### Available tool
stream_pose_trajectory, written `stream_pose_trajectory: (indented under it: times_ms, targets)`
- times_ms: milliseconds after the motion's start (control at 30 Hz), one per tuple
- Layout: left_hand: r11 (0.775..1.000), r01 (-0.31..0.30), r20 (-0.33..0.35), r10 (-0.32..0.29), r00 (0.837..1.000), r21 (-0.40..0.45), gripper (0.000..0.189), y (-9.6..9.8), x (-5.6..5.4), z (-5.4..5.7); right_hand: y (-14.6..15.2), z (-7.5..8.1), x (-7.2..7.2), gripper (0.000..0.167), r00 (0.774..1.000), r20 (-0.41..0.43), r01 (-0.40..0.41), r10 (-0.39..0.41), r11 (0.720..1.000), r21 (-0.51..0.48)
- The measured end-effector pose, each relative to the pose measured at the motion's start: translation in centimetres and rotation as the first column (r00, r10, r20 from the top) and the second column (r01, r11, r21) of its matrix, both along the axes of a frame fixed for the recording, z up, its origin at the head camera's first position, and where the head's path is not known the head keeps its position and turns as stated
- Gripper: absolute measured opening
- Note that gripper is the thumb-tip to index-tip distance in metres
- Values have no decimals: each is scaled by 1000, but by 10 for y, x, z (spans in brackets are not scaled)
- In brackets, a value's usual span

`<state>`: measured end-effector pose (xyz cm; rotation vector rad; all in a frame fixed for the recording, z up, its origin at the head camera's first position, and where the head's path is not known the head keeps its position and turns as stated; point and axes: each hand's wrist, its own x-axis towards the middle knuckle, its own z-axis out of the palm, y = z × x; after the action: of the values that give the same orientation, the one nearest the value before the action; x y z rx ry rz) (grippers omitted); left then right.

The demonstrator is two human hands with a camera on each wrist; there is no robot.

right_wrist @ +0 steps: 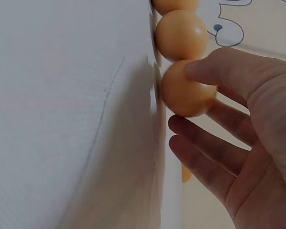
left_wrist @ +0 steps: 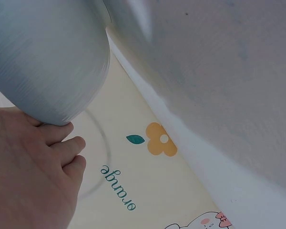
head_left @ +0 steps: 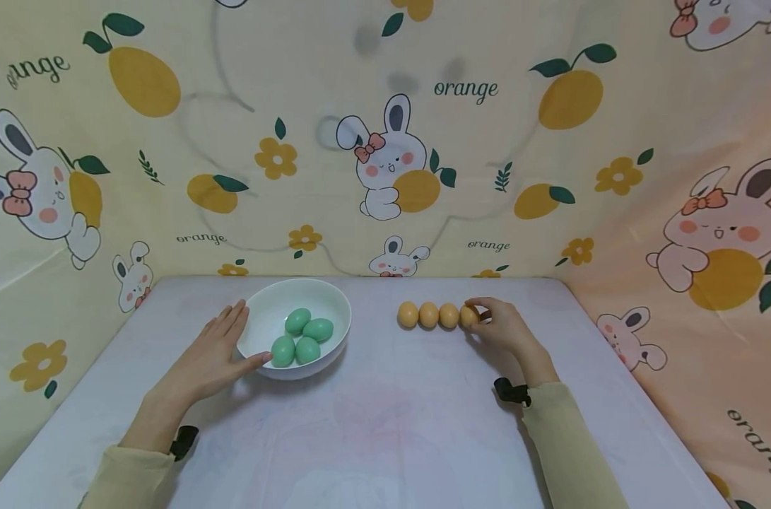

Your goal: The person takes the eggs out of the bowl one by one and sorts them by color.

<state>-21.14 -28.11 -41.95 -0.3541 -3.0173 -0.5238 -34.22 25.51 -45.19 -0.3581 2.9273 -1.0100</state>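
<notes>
A white bowl (head_left: 331,346) with several green eggs (head_left: 307,350) in it stands on the left half of the table. My left hand (head_left: 213,357) rests against the bowl's left side, fingers straight along it and thumb at the front rim. In the left wrist view, its fingertips touch the bowl's outer wall (left_wrist: 52,57). To the right, several orange-brown eggs (head_left: 428,315) lie in a row, side by side. My right hand (head_left: 502,326) pinches the rightmost brown egg (right_wrist: 181,90) between thumb and fingers, with two lower fingers off it.
The white tabletop (head_left: 385,424) ends at the back against a cloth (head_left: 283,212) printed with rabbits and oranges. The same print hangs on both sides. A black strap (head_left: 512,391) is on the right wrist, another strap (head_left: 184,442) on the left.
</notes>
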Motion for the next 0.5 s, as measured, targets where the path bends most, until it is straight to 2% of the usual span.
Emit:
stream_pose_trajectory:
  times_ms: [500]
  targets:
    - [1000, -4, 10, 4, 1000, -1, 113, 0, -1, 0, -3, 4, 3, 52, 999, 34, 12, -12, 1000, 17]
